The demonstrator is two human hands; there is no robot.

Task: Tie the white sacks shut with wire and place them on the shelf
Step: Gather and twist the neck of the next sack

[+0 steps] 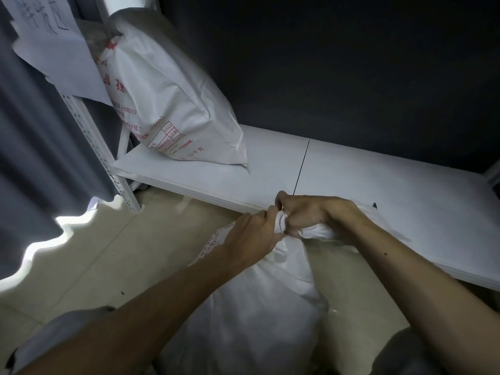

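So the sack (257,307) was standing on the floor (108,253), right up against the front edge of the shelf (378,185), not on it yet. Its neck (281,224) was bunched into a tight twist, and both hands were clamped on that. The left hand (251,234) had its fingers curled round the neck from the left side. The right hand (308,215) was fisted on it from the right, knuckles up, with the loose top of the sack sticking out past it over the shelf edge. The two hands were pretty much touching each other. What the fingertips were doing inside all that cloth, I couldn't tell.

A second sack (173,104), white with red print, was already up on the shelf at the far left, tilted over toward the post (111,171). A paper (54,44) with handwriting hung off the rack beside it. A grey curtain (32,158) hung on the left, with light showing under its hem.
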